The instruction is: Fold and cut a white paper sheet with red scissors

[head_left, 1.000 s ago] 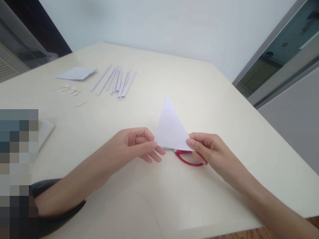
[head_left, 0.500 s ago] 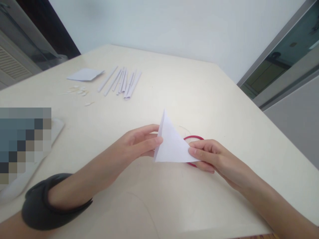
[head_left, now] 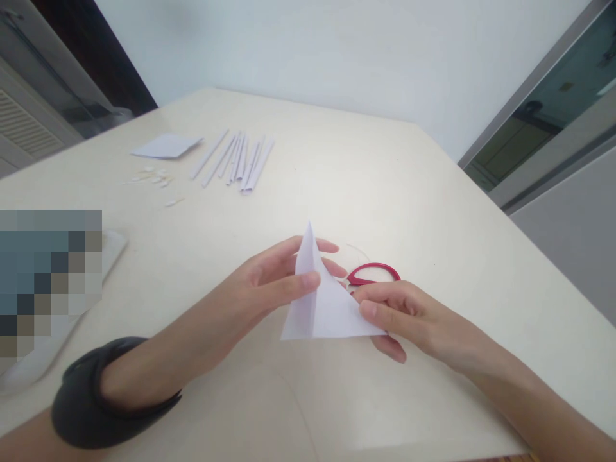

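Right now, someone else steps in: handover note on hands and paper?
Left hand: pinches the folded white paper triangle near its top.
Right hand: pinches its lower right corner.
Triangle is lifted above the table; red-handled scissors lie just behind it.
Done: rolled paper strips and a flat sheet lie far left.
Left: triangle shows no cuts; a fold looks half made.

I'm looking at a white paper triangle (head_left: pixel 327 308), plain, no print. Red scissor handles (head_left: pixel 373 274) are showing behind it. The table (head_left: pixel 409 205) is glowing pale cream. White paper strips (head_left: pixel 235 160) are lying far off, and a black band (head_left: pixel 96 398) is wrapping my forearm.
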